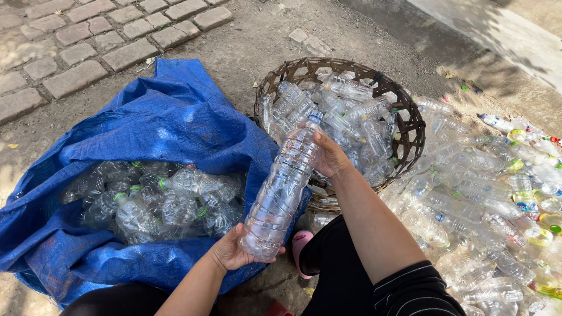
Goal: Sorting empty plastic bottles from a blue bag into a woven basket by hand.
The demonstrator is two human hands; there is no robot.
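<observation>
Outdoor, hard daylight, dappled shade across bare dirt ground (275, 41). Grey brick paving (88, 41) runs along the top left; a pale concrete strip (497, 29) crosses the top right. Blue tarp sack (158, 123) sits left, woven basket (410, 126) centre, loose pile of clear plastic bottles (486, 199) spreads over the ground at right.

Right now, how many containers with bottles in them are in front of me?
2: a blue sack on the left holding crushed bottles, and a woven basket ahead. More bottles lie loose on the right; others may be hidden.
</observation>
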